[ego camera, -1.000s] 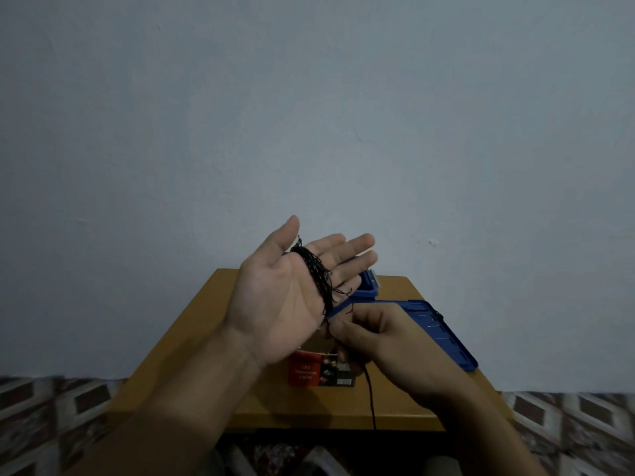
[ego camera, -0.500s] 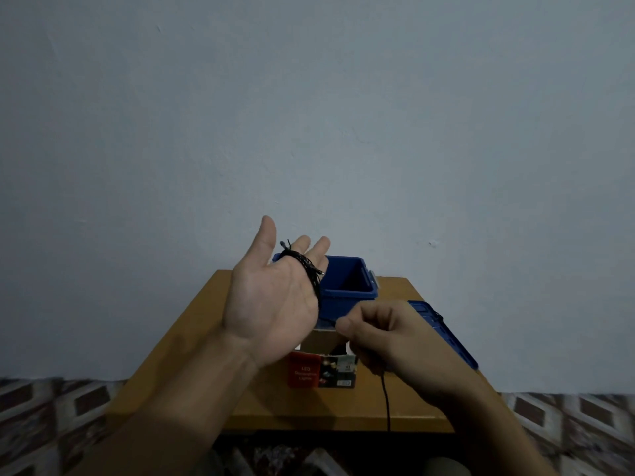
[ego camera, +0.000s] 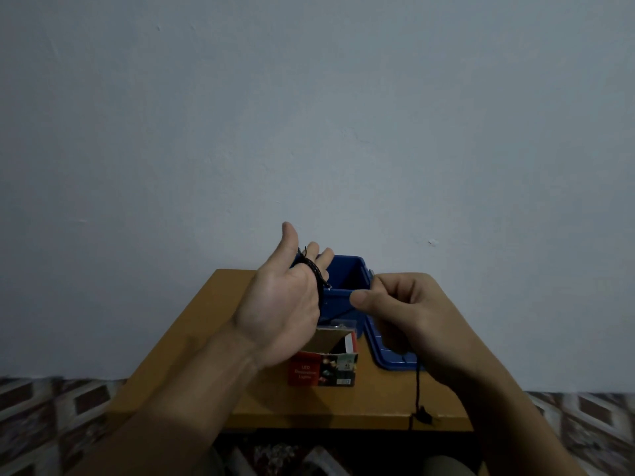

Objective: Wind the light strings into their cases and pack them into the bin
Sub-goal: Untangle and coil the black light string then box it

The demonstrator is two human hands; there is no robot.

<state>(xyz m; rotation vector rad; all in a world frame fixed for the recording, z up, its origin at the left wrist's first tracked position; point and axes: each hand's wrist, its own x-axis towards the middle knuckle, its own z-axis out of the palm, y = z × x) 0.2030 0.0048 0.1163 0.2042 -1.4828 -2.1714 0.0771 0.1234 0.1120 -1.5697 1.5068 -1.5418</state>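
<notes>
- Left hand [ego camera: 285,304] spread, light string [ego camera: 316,274] looped round its fingers.
- Right hand [ego camera: 402,310] pinches the light string, seemingly taut, by the bin [ego camera: 347,260] rim.
- Its tail hangs past the table [ego camera: 192,355] edge.

Two arms in view, both bare from the frame edge to the fingertips. Left hand [ego camera: 285,304]: broad palm, creases plain across it, long thumb. Left forearm [ego camera: 192,389]: lean, tendon ridges standing out at the wrist. Right hand [ego camera: 398,310]: rounded knuckles, thumbnail cut short. Right forearm [ego camera: 498,400]: smooth, mostly in shadow. Dim greyish shape at the bottom edge, perhaps clothing; cannot tell.
</notes>
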